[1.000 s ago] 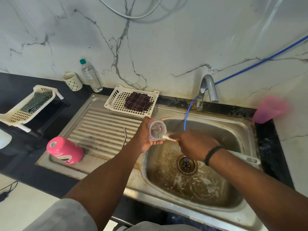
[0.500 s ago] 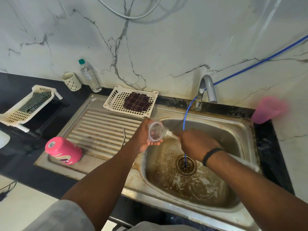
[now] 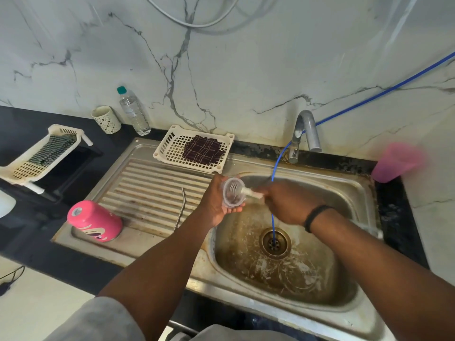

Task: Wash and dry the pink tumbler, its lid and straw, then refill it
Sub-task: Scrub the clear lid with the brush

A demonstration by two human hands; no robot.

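Observation:
My left hand (image 3: 213, 203) holds the clear round lid (image 3: 232, 195) on edge over the sink's left rim. My right hand (image 3: 288, 201) grips a small white brush (image 3: 250, 192), its bristles pushed inside the lid. The pink tumbler (image 3: 94, 221) lies on its side at the front left of the ribbed drainboard (image 3: 152, 193). A thin metal straw (image 3: 180, 209) rests on the drainboard between the tumbler and my left hand.
Steel sink basin (image 3: 307, 274) with a drain and a blue hose (image 3: 275, 168) running into it; tap (image 3: 304, 134) behind. White basket with a dark cloth (image 3: 203, 149), water bottle (image 3: 134, 112), patterned cup (image 3: 106, 119), pink cup (image 3: 396, 162) at right, second basket (image 3: 39, 153) at left.
The brush has shifted back and forth inside the lid; both hands stay over the sink's left rim. The tumbler and straw have not moved.

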